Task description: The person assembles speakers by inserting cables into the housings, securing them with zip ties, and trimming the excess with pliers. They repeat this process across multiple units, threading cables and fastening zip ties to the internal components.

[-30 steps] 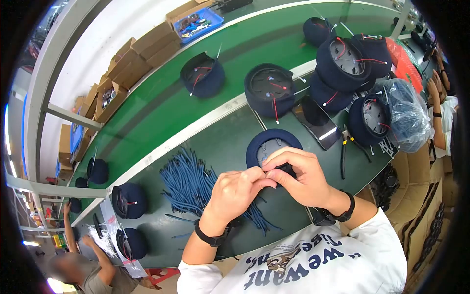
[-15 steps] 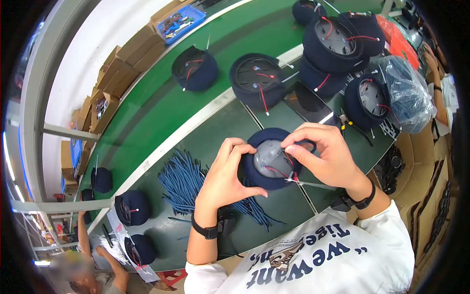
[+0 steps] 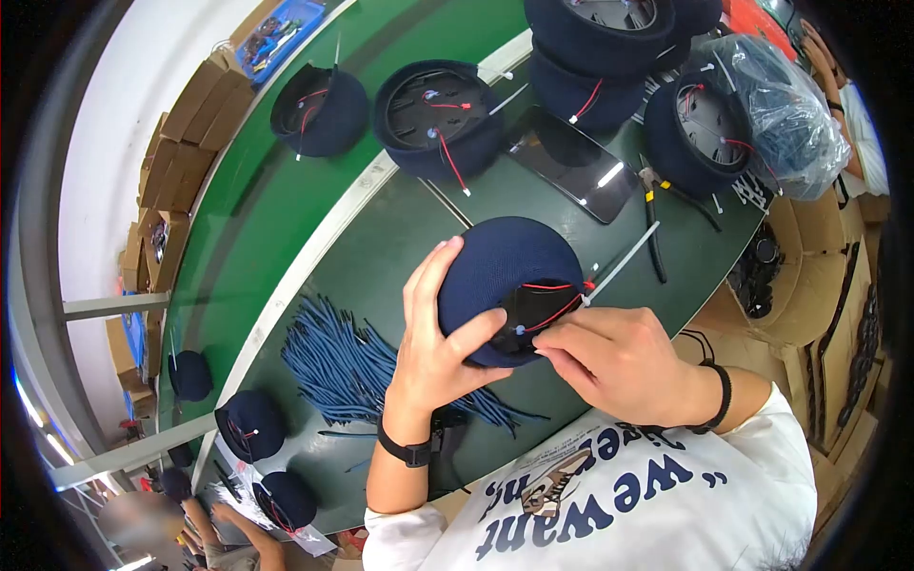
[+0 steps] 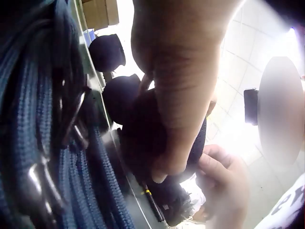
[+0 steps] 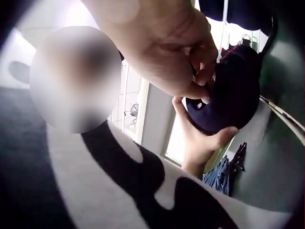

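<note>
A round navy fabric-covered piece is held tilted above the table in the head view, its dark opening facing the person, with red wires and a pale cable tie at the edge. The left hand grips its left side, thumb at the opening. At the opening's lower right edge, the right hand pinches something too small to make out. In the right wrist view, the right hand is at the navy piece while the left hand supports it from below.
Blue cords lie in a bundle left of the hands. Beyond are a phone, yellow-and-black pliers, several more navy pieces and a clear plastic bag. Cardboard boxes stand at the right.
The navy piece has been lifted off the table and tilted, its opening now towards the person. The left hand has closed round its side; the right hand has moved down to its lower edge.
</note>
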`<state>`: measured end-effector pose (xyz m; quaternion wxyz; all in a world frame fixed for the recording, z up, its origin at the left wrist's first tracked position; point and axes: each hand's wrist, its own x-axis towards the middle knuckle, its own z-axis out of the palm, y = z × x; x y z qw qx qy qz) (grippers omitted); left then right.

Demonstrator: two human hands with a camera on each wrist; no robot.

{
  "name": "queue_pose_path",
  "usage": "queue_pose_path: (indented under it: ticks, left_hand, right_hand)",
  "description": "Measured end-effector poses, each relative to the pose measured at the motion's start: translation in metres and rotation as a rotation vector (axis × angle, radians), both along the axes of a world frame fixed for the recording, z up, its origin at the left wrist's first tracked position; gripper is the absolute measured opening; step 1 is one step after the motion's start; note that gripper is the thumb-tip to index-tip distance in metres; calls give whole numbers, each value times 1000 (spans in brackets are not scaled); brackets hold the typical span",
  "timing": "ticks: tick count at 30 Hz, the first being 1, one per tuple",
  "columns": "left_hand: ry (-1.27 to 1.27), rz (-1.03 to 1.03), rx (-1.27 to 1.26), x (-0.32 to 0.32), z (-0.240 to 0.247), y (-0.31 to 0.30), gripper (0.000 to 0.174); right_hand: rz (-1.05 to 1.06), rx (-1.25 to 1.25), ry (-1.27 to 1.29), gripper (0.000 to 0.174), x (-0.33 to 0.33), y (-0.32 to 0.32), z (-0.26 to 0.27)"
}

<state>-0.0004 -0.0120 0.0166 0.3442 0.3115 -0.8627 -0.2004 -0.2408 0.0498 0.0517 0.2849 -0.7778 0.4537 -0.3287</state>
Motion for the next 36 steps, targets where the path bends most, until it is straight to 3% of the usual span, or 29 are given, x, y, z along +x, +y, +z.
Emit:
queue_pose_path:
  ticks: [5, 10, 13, 28, 31, 36]
  left_hand:
    - [-24, 110, -195, -2, 6, 9, 61]
    - [-37, 131, -306, 0, 7, 10, 58]
    - [-10, 168, -284, -1, 10, 12, 57]
    - [-169, 249, -349, 2, 25, 17, 56]
    - [-172, 290, -317, 3, 32, 18, 57]
    - [-92, 361, -347, 3, 29, 19, 59]
  right_hand:
    - [-76, 23, -140, 14, 10, 0, -9]
    - [-189, 232, -294, 11, 17, 3, -4]
    - [-162, 33, -280, 12, 17, 1, -13]
    - [-145, 166, -251, 15, 27, -11, -1]
    - [-168, -117, -148, 16, 27, -10, 1]
    - [-154, -264, 14, 26, 23, -8, 2]
